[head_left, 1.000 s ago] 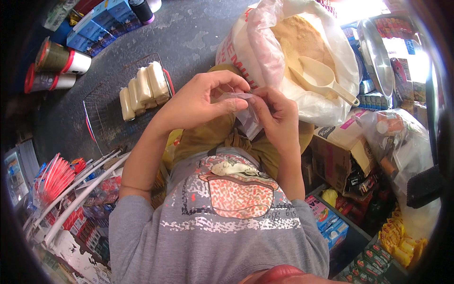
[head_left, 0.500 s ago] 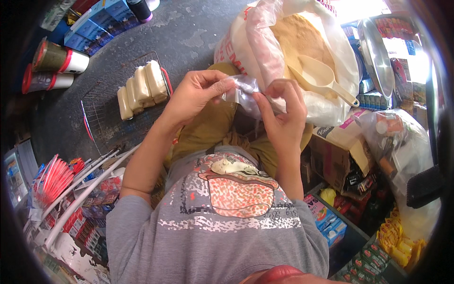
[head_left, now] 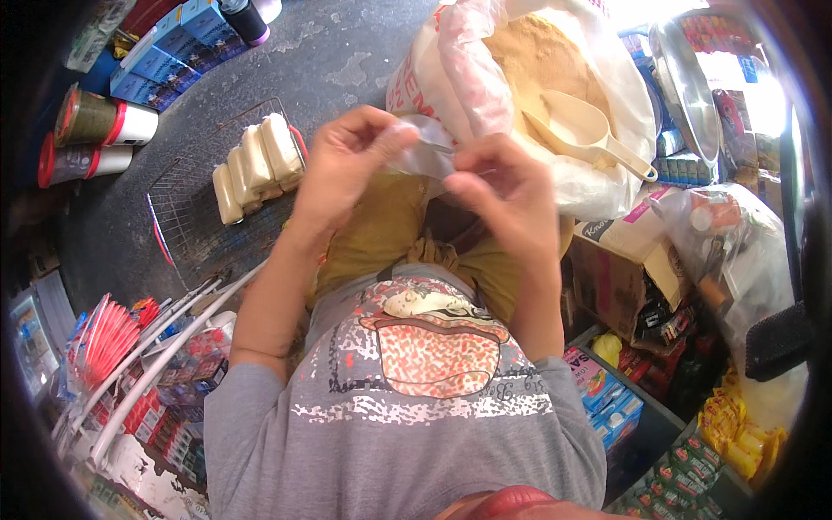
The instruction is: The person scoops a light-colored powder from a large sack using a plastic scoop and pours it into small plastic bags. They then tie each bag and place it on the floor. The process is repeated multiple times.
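Above my lap, a small clear plastic bag stretches between my two hands. My left hand pinches one side of it between thumb and fingers. On the other side my right hand, slightly blurred, has thumb and forefinger closed at the bag's edge. No contents show in the bag. Just beyond my right hand stands a big white sack, its rim rolled open, full of light brown grainy stuff. A cream plastic scoop lies on that, handle toward the right.
On the floor at left, a wire basket holds several filled packets. Tubs and blue boxes stand farther left. To the right are a carton, a clear bag of goods and a metal pan. White pipes cross the lower left.
Both hands have moved slightly left and the right one somewhat lower, with the plastic bag between them pulled out flatter. The scoop stays in the sack.
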Motion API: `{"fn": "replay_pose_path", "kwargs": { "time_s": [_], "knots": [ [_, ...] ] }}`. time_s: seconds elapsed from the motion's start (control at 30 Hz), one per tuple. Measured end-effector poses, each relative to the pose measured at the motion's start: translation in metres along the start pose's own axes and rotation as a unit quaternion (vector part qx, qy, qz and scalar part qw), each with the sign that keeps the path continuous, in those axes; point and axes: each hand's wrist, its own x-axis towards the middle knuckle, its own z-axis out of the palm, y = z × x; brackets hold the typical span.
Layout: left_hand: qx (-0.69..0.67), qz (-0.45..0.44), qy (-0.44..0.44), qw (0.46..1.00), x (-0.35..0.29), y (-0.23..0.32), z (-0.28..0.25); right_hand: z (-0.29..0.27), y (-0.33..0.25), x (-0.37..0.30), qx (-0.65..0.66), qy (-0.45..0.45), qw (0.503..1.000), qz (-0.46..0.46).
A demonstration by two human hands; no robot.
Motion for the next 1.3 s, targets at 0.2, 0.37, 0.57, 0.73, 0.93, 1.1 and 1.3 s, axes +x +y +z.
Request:
{"fn": "replay_pose_path", "kwargs": {
  "time_s": [0.2,0.37,0.57,0.73,0.93,1.1,1.3],
  "knots": [
    [0.007,-0.026,-0.055,0.998,-0.006,-0.001,0.006,0.007,0.015,0.011,0.003,-0.019,0.998,-0.055],
    [0.245,0.082,0.08,0.963,-0.003,-0.002,0.009,0.011,0.016,0.014,-0.115,0.09,0.984,-0.107],
    [0.082,0.15,0.029,0.985,0.0,-0.008,0.001,0.013,0.022,0.014,-0.145,0.189,0.962,-0.13],
    [0.281,0.167,-0.034,0.945,0.009,-0.002,-0.002,0.012,0.018,0.01,-0.276,0.098,0.919,-0.264],
    [0.469,0.179,-0.004,0.865,0.012,0.005,-0.004,-0.023,0.007,0.024,-0.405,0.012,0.891,-0.204],
    [0.296,0.062,0.083,0.95,0.001,0.032,-0.087,-0.139,-0.015,0.05,-0.728,0.093,0.679,0.01],
    [0.403,-0.038,0.148,0.902,-0.012,0.02,-0.174,-0.181,-0.029,0.041,-0.679,-0.037,0.703,0.21]
  ]
}}
